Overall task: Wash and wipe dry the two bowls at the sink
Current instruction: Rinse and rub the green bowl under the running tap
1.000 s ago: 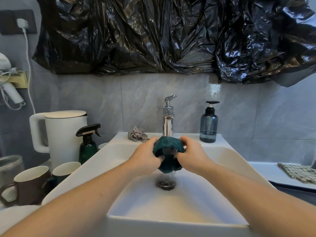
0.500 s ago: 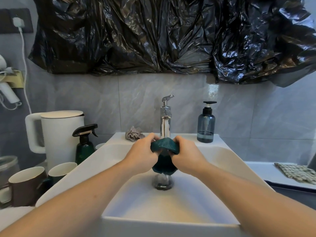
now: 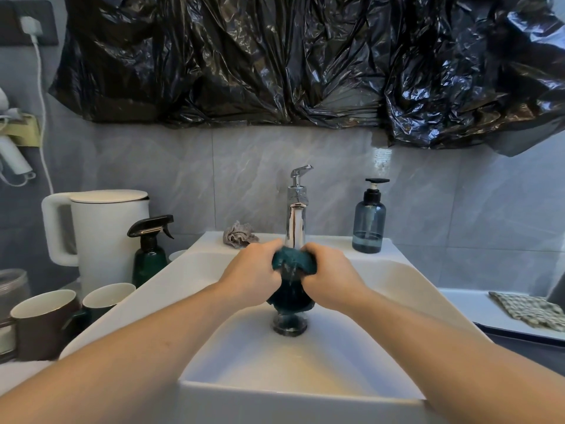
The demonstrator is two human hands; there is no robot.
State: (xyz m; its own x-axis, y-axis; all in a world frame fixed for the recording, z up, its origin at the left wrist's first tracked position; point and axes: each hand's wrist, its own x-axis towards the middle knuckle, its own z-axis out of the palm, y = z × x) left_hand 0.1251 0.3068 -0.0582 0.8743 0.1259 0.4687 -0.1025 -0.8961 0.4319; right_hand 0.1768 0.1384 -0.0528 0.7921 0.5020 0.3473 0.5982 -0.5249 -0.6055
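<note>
Head view: both hands, left (image 3: 253, 272) and right (image 3: 328, 275), clench a green cloth (image 3: 293, 264) under the tap (image 3: 296, 215), above the drain (image 3: 289, 324), likely so drips fall into the sink (image 3: 397, 280). No bowls visible.

1. My left hand (image 3: 252, 275): knuckles up, fingers curled inward and gripping the left side of the dark green cloth (image 3: 293, 264).
2. My right hand (image 3: 331, 275): mirrors the left, back of the hand uppermost, fingers curled round the cloth's right side.
3. Hands: level with each other and close together, the cloth bunched between them; the thumbs are hidden, so I cannot tell how they lie.
4. Forearms: both bare, entering from the lower corners and converging toward the centre, wrists roughly straight.
</note>
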